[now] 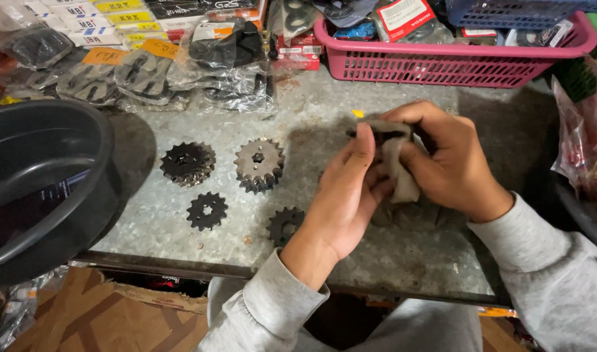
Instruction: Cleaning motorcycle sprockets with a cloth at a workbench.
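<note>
Fingers (367, 146) grip rag (397, 171); sprockets (258, 164) beside, pink basket (442, 65) behind.

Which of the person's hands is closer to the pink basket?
The right hand. It is just below the pink basket, with a strip of bare table between them. The left hand is lower and further left, pressed against the cloth both hands hold.

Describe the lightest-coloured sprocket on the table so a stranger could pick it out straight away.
Start at the big black tub on the left and move right across the grey table past the first dark sprocket stack. The next one along, left of the hands, is it: the pale sprocket. It alone is dusty brown-grey; its neighbours are black.
</note>
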